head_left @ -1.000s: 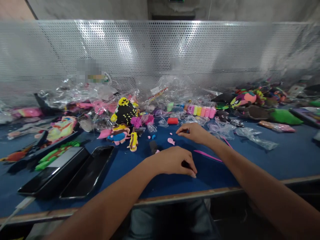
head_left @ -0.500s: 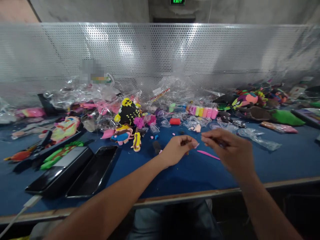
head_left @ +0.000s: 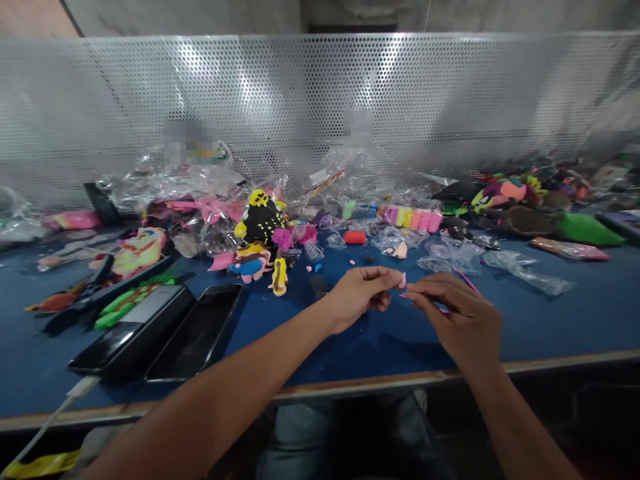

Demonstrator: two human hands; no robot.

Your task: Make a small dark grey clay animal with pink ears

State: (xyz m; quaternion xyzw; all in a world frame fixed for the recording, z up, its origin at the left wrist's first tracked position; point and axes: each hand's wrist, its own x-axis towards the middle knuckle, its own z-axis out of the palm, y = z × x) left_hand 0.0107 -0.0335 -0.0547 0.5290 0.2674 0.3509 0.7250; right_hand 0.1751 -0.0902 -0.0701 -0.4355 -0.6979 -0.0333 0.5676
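My left hand (head_left: 363, 293) is closed in a pinch, with a small lump of pale pink clay (head_left: 403, 280) at its thumb and fingertip. Close beside it, the fingertips of my right hand (head_left: 457, 310) are pressed together near the lump. Whether they hold anything is hidden. The tip of a pink modelling tool (head_left: 405, 295) shows under the right fingers, which cover most of it. Behind the right hand, a thin pink stick (head_left: 469, 283) is partly visible; I cannot tell if it is held. Small pink and blue clay bits (head_left: 318, 268) lie beyond my left hand.
Clay figures, including a black-and-yellow one (head_left: 261, 220), stand behind my hands. A red clay block (head_left: 355, 237), a row of coloured clay (head_left: 413, 218) and clear plastic wrappers (head_left: 530, 270) lie farther back. A phone (head_left: 200, 333) and a plugged-in dark device (head_left: 127, 333) are at left.
The pink lump now shows more fully at my left fingertips. My right hand has come lower and closer to it, covering much of the pink tool. The view has tilted slightly down.
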